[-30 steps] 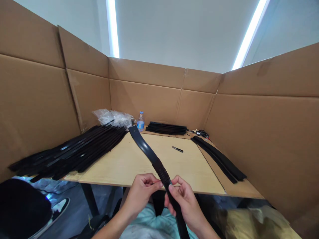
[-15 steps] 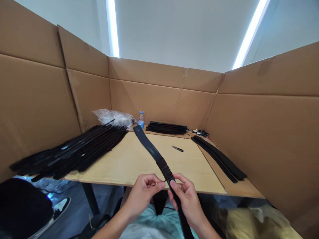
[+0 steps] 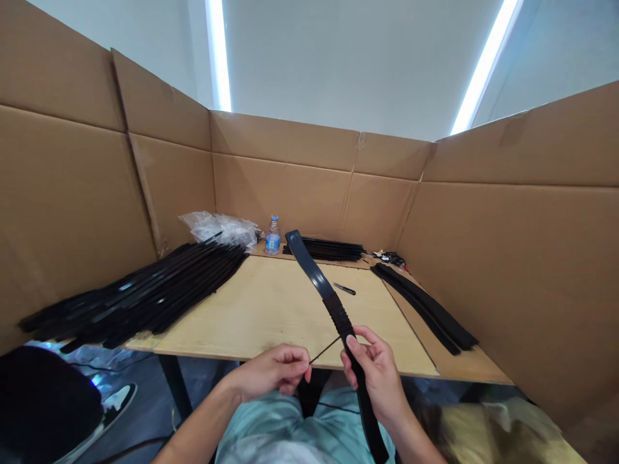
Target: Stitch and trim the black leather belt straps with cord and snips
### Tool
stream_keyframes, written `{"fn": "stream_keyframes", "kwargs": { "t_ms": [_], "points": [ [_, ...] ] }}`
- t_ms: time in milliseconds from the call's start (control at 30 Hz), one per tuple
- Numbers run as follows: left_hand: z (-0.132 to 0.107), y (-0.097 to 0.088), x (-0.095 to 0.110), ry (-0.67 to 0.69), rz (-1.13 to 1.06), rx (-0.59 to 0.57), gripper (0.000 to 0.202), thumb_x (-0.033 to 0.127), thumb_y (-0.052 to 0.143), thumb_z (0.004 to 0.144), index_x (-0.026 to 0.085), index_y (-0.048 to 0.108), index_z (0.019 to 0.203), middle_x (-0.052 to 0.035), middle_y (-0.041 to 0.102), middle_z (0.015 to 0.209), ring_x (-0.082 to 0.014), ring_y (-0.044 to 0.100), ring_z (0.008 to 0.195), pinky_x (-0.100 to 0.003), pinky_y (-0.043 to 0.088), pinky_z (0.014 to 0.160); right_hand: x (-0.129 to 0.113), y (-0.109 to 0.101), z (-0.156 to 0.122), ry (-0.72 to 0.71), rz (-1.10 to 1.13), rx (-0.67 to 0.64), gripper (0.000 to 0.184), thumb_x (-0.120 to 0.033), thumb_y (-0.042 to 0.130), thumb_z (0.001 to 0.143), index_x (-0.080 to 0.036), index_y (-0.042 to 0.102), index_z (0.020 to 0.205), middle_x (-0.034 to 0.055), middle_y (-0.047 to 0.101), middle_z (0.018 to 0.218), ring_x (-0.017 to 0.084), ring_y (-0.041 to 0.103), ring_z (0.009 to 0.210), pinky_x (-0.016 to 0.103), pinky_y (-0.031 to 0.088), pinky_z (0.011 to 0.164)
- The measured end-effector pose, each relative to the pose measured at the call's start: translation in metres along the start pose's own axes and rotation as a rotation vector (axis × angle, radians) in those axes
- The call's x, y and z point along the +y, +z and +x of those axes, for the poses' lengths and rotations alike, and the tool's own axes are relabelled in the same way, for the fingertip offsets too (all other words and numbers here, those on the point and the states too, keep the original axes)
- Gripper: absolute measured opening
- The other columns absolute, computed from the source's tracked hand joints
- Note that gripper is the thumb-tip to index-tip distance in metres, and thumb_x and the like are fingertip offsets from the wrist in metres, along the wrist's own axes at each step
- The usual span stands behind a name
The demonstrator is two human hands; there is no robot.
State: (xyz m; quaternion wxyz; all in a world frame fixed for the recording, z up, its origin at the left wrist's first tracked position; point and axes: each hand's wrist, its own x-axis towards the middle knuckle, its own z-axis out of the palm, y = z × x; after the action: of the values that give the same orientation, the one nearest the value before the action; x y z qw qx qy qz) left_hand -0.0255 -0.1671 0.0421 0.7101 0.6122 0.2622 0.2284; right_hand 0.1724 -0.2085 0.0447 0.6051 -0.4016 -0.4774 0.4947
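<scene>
A long, curved black strip (image 3: 312, 273) with a ribbed wrapped section (image 3: 338, 312) slants up and to the left over the table's front edge. My right hand (image 3: 372, 368) is closed around it just below the ribbing, thumb on top. Between the strip and my left hand (image 3: 283, 368) a thin dark cord (image 3: 325, 350) runs taut. My left fingers pinch its other end, apart from the strip. A further length of cord (image 3: 338, 407) lies across my lap. The strip's lower end reaches down over my right thigh.
Many black strips (image 3: 159, 290) are piled on the left, with more at the back (image 3: 329, 249) and right (image 3: 425, 303). Small thread snips (image 3: 344, 289) lie on the board. A water bottle (image 3: 273, 236) and clear plastic bags (image 3: 220, 229) stand behind. Cardboard walls surround the table.
My left hand has drawn away to the left, pulling out a straight length of cord. My right hand and the strip have shifted right, and the strip stands slightly steeper.
</scene>
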Motion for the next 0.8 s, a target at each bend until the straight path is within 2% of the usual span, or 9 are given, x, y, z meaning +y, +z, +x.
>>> {"fn": "stream_keyframes", "kwargs": {
  "t_ms": [133, 200, 267, 300, 333, 433, 533, 667, 800],
  "points": [
    [-0.001, -0.009, -0.009, -0.057, 0.232, -0.091, 0.043, 0.058, 0.062, 0.073, 0.017, 0.058, 0.061, 0.0012, 0.054, 0.061, -0.0108, 0.045, 0.055, -0.023, 0.034, 0.058, -0.005, -0.005, 0.002, -0.016, 0.005, 0.032, 0.048, -0.053, 0.072, 0.073, -0.017, 0.048, 0.094, -0.0041, 0.056, 0.051, 0.006, 0.039, 0.033, 0.016, 0.028, 0.034],
    [-0.002, -0.014, -0.015, -0.052, 0.432, -0.137, 0.035, 0.052, 0.061, 0.076, 0.02, 0.063, 0.063, -0.0005, 0.059, 0.065, -0.0129, 0.049, 0.059, -0.024, 0.037, 0.059, -0.007, -0.007, 0.002, -0.022, 0.008, 0.033, 0.047, -0.051, 0.072, 0.073, -0.017, 0.048, 0.094, -0.0042, 0.056, 0.051, 0.006, 0.039, 0.033, 0.015, 0.028, 0.034],
    [-0.002, -0.016, -0.02, -0.015, 0.616, -0.139, 0.017, 0.039, 0.064, 0.075, 0.023, 0.07, 0.075, -0.0023, 0.065, 0.075, -0.0158, 0.055, 0.067, -0.025, 0.04, 0.063, -0.008, -0.007, 0.001, -0.012, 0.006, 0.011, 0.046, -0.051, 0.072, 0.074, -0.017, 0.048, 0.094, -0.0044, 0.056, 0.05, 0.006, 0.04, 0.033, 0.015, 0.027, 0.033],
    [-0.002, -0.016, -0.022, -0.001, 0.661, -0.112, 0.015, 0.032, 0.067, 0.073, 0.024, 0.072, 0.084, -0.0031, 0.068, 0.082, -0.0176, 0.057, 0.073, -0.026, 0.042, 0.066, -0.008, -0.007, 0.0, -0.002, 0.002, -0.011, 0.045, -0.051, 0.072, 0.075, -0.017, 0.049, 0.094, -0.0043, 0.056, 0.05, 0.006, 0.04, 0.033, 0.015, 0.027, 0.033],
    [-0.002, -0.014, -0.023, 0.014, 0.662, -0.068, 0.024, 0.027, 0.069, 0.07, 0.025, 0.071, 0.093, -0.0041, 0.069, 0.089, -0.0195, 0.059, 0.08, -0.027, 0.044, 0.07, -0.007, -0.005, -0.002, 0.008, -0.004, -0.034, 0.045, -0.051, 0.071, 0.075, -0.016, 0.049, 0.094, -0.0041, 0.056, 0.05, 0.006, 0.04, 0.033, 0.015, 0.026, 0.033],
    [0.001, -0.001, -0.02, 0.115, 0.473, 0.046, 0.042, 0.025, 0.069, 0.072, 0.022, 0.063, 0.114, -0.0085, 0.066, 0.112, -0.0236, 0.058, 0.104, -0.034, 0.044, 0.09, -0.003, 0.0, -0.005, 0.02, -0.029, -0.103, 0.044, -0.05, 0.068, 0.078, -0.015, 0.051, 0.097, -0.0036, 0.056, 0.051, 0.005, 0.041, 0.034, 0.015, 0.027, 0.034],
    [0.006, 0.018, -0.014, 0.333, 0.183, 0.077, 0.046, 0.031, 0.069, 0.077, 0.021, 0.057, 0.12, -0.0107, 0.057, 0.128, -0.0236, 0.051, 0.119, -0.039, 0.033, 0.105, 0.001, 0.005, -0.007, 0.025, -0.051, -0.146, 0.043, -0.051, 0.066, 0.08, -0.014, 0.053, 0.099, -0.0036, 0.056, 0.051, 0.005, 0.04, 0.035, 0.015, 0.028, 0.035],
    [0.011, 0.034, -0.011, 0.44, -0.133, 0.093, 0.04, 0.031, 0.068, 0.079, 0.02, 0.058, 0.116, -0.0115, 0.061, 0.121, -0.0224, 0.058, 0.107, -0.039, 0.039, 0.1, 0.005, 0.01, -0.008, 0.042, -0.056, -0.176, 0.045, -0.053, 0.066, 0.079, -0.013, 0.054, 0.096, -0.0043, 0.054, 0.049, 0.005, 0.039, 0.034, 0.015, 0.027, 0.034],
    [0.014, 0.038, -0.014, 0.477, -0.228, 0.243, 0.031, 0.023, 0.069, 0.079, 0.02, 0.061, 0.109, -0.0075, 0.068, 0.108, -0.0185, 0.062, 0.098, -0.032, 0.044, 0.092, 0.008, 0.013, -0.01, 0.075, -0.05, -0.174, 0.047, -0.054, 0.068, 0.077, -0.013, 0.054, 0.094, -0.0044, 0.054, 0.05, 0.005, 0.04, 0.033, 0.014, 0.028, 0.033]
  ]
}}
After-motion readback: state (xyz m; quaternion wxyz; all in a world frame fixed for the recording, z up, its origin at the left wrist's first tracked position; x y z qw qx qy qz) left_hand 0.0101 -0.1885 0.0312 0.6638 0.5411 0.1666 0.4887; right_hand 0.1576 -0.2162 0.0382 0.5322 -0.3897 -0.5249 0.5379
